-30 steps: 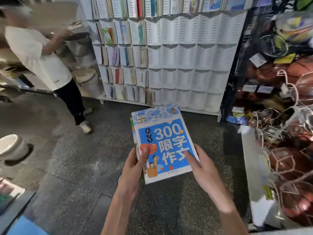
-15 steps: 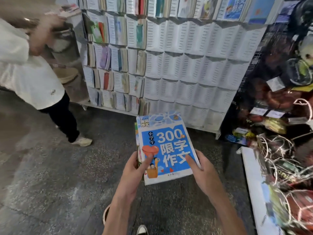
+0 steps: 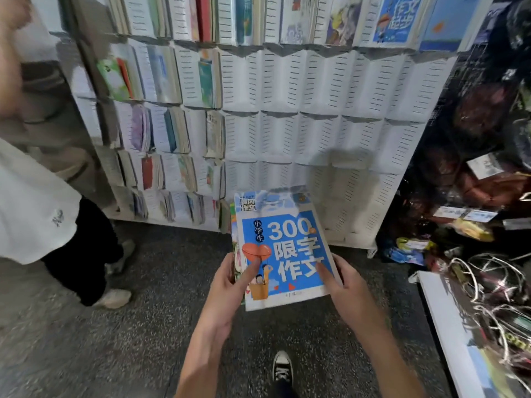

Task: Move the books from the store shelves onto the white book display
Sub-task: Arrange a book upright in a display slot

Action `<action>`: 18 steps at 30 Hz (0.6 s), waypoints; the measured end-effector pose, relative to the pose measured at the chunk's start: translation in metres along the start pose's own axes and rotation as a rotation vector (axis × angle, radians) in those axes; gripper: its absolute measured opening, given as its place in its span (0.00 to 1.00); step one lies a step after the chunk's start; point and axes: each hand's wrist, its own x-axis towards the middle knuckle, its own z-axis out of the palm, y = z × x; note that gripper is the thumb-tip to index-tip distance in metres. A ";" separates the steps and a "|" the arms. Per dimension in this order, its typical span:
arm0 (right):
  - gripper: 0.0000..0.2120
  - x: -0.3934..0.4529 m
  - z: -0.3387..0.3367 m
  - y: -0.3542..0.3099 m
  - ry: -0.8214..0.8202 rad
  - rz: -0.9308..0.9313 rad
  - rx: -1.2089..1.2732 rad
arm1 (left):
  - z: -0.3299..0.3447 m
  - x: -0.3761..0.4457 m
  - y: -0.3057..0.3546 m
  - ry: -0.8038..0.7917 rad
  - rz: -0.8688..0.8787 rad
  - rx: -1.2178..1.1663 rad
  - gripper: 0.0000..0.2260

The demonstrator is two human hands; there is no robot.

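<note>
our left hand [image 3: 230,285] grips the lower left corner of a small stack of books [image 3: 283,248], thumb laid flat across the top cover near the red heart balloon, the other fingers curled underneath out of sight. our right hand [image 3: 346,285] grips the lower right corner the same way, thumb on the cover beside the large white characters, fingers hidden below. we hold the stack between both hands, tilted up toward us, above the speckled dark floor [image 3: 143,326].

the top book has a bright blue cover with a white border, "300" and big white characters in the middle, a small green label at the upper left and a cartoon basket balloon at the lower left. the edge of at least one more book, greenish, peeks out along its left side; how many lie beneath we cannot tell.

just beyond the stack stands the white book display [image 3: 330,110], a wall of slotted white pockets. the pockets on its left half and along its top row hold books; those straight ahead of the stack show only white slats.

to the left stands another person [image 3: 43,214] in a white shirt and dark trousers. to the right are netted balls and tagged goods [image 3: 488,182]. our dark sneaker [image 3: 283,366] shows on the floor below our arms.
</note>
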 end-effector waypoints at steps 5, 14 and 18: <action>0.11 0.113 0.004 -0.015 -0.028 0.051 0.088 | 0.009 0.103 0.044 0.001 -0.006 0.009 0.20; 0.08 0.281 0.038 -0.078 -0.064 0.009 0.111 | -0.005 0.260 0.126 0.006 0.018 -0.015 0.22; 0.06 0.347 0.065 -0.086 0.000 0.072 0.193 | -0.030 0.335 0.142 -0.025 0.023 0.012 0.23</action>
